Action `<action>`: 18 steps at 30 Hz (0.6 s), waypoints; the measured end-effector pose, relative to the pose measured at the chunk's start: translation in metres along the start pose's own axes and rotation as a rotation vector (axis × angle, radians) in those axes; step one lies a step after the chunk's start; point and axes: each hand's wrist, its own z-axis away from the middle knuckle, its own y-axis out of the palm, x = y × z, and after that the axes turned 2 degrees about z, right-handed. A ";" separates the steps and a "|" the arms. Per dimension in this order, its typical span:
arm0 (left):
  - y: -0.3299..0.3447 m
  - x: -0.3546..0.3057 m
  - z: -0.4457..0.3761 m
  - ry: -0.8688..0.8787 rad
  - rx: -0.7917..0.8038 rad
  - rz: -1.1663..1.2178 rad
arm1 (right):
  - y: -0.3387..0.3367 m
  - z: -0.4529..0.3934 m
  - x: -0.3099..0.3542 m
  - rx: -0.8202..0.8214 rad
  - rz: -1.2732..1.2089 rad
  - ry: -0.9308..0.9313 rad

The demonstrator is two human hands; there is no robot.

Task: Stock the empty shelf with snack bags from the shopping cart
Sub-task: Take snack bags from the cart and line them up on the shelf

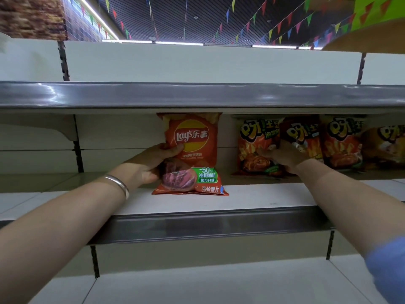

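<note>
An orange Lay's chip bag (192, 150) stands upright on the middle shelf (241, 198). My left hand (151, 163) grips its left edge, thumb across the front. To the right, a row of orange snack bags stands on the same shelf. My right hand (285, 156) holds the darker snack bag (300, 132) in that row from below, fingers curled on its lower part, between an orange bag (256, 148) and another orange bag (341, 143). The shopping cart is out of view.
The upper shelf's grey front rail (197, 95) hangs just above the bags. The middle shelf is bare to the left of the Lay's bag. A lower shelf (197, 286) lies below. Slotted uprights (77, 148) stand at the back panel.
</note>
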 end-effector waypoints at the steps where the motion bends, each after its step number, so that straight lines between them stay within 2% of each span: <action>1: 0.001 0.001 -0.001 0.009 -0.010 0.007 | 0.001 0.000 -0.001 -0.044 0.048 -0.028; 4: 0.004 0.003 -0.001 0.013 -0.059 -0.015 | 0.005 -0.002 -0.002 -0.235 0.231 -0.165; 7: 0.008 0.005 -0.001 -0.104 -0.075 0.024 | 0.007 -0.005 0.000 -0.342 0.386 -0.202; 10: 0.013 0.008 -0.004 -0.153 -0.059 0.039 | 0.009 -0.004 -0.003 -0.351 0.397 -0.176; 14: 0.017 0.005 -0.018 -0.069 -0.055 -0.013 | 0.013 0.017 0.010 -0.297 0.333 -0.217; 18: 0.020 0.007 -0.039 0.010 0.057 -0.034 | 0.015 0.032 0.018 -0.284 0.292 -0.230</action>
